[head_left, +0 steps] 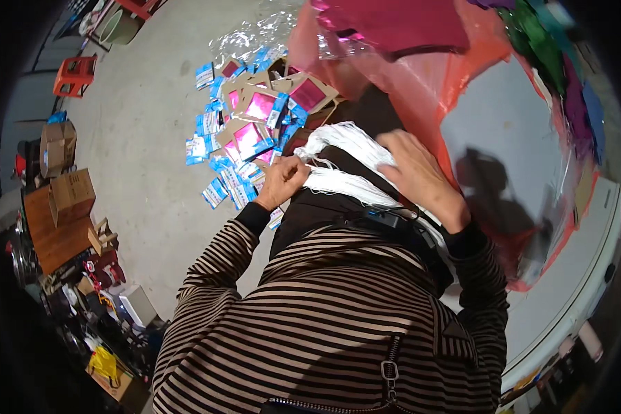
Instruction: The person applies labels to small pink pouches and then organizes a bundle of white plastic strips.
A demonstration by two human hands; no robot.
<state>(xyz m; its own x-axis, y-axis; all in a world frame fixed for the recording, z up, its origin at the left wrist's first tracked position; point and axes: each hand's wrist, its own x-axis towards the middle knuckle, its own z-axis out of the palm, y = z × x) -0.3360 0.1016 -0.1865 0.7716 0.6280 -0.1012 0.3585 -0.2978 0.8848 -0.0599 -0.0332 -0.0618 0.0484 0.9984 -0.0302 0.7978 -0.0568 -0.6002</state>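
A bundle of white strings (345, 181) lies in loops across my dark trousers. My left hand (283, 182) is closed at the bundle's left end, its thumb and fingertips pinched on the strings. Over the bundle's right part my right hand (421, 176) has its fingers stretched out and slightly blurred. Whether its fingertips touch the strings I cannot tell. A small dark device with a cable (383, 218) rests at my waist, just below the strings.
Ahead on the floor lies a heap of blue-and-white packets and brown cards with shiny pink panels (261, 107). At my right, a translucent red plastic bag (393, 76) and pink foil sheets (400, 24) cover part of a pale table (573, 276). Cardboard boxes (72, 195) and a red stool (74, 74) stand left.
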